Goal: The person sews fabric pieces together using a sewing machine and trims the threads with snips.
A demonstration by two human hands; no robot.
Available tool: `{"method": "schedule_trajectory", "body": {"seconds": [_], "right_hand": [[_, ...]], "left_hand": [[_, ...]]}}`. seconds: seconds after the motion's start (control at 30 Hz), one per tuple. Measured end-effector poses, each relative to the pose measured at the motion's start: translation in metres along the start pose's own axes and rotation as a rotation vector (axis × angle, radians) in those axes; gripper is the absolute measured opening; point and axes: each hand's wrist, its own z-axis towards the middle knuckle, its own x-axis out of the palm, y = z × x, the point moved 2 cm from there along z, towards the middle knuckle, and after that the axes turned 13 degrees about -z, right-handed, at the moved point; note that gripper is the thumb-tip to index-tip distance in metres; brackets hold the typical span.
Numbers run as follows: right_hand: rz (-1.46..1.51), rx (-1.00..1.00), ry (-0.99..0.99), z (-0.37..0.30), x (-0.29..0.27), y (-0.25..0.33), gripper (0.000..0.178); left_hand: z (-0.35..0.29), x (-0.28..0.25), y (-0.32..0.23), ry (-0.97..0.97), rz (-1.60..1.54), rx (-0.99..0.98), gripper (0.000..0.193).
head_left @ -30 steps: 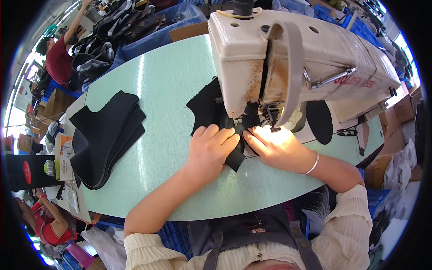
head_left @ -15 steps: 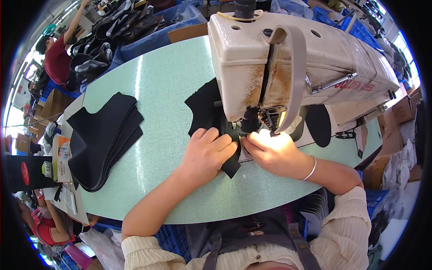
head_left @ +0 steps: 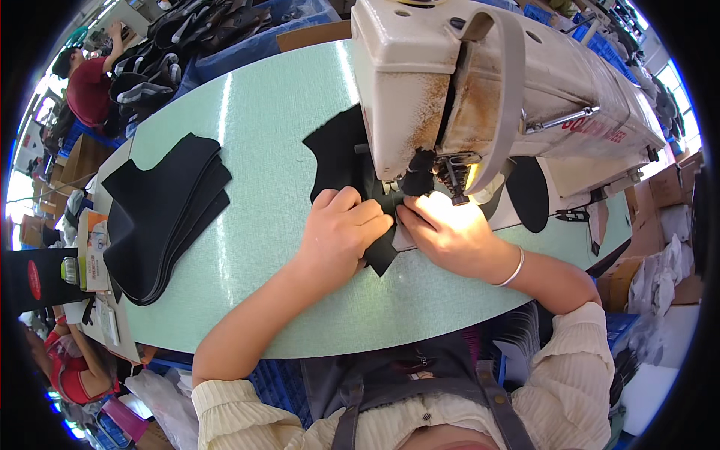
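Observation:
A black cut fabric piece (head_left: pixel 335 154) lies under the head of a worn white sewing machine (head_left: pixel 409 82). With fingers curled down, my left hand (head_left: pixel 339 232) grips that piece just left of the needle area. My right hand (head_left: pixel 450 236) pinches the edge of the work on the other side, close below the presser foot, under the bright machine lamp. The two hands' fingertips are nearly together. The needle and the exact seam are hidden by the machine head and fingers. Further left on the pale green table (head_left: pixel 262 165) rests a stack of similar black pieces (head_left: pixel 161 217).
A black oval piece (head_left: pixel 527 195) and small black thread snips (head_left: pixel 574 216) lie right of the needle area. Boxes and a bottle (head_left: pixel 70 270) stand at the table's left edge. Behind the table is a blue bin (head_left: pixel 247 56) of dark pieces. Two other people are at the left.
The whole view has shifted, so the table and machine appear slightly higher. Both hands keep their hold on the black piece beside the needle area. The person at far left has lowered an arm.

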Motion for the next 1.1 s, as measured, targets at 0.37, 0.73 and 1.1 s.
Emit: {"method": "schedule_trajectory", "body": {"seconds": [0.37,0.73,1.1], "right_hand": [[-0.285,0.128,0.083,-0.001,-0.034,-0.012,0.02],[-0.292,-0.112,0.12,0.0,-0.026,-0.005,0.026],[-0.124,-0.043,0.024,-0.001,-0.011,-0.002,0.033]], "left_hand": [[-0.001,-0.009,-0.009,-0.036,0.052,0.015,0.051],[0.0,-0.003,-0.021,0.015,0.068,-0.029,0.048],[0.0,0.002,-0.017,-0.007,0.075,-0.041,0.041]]}}
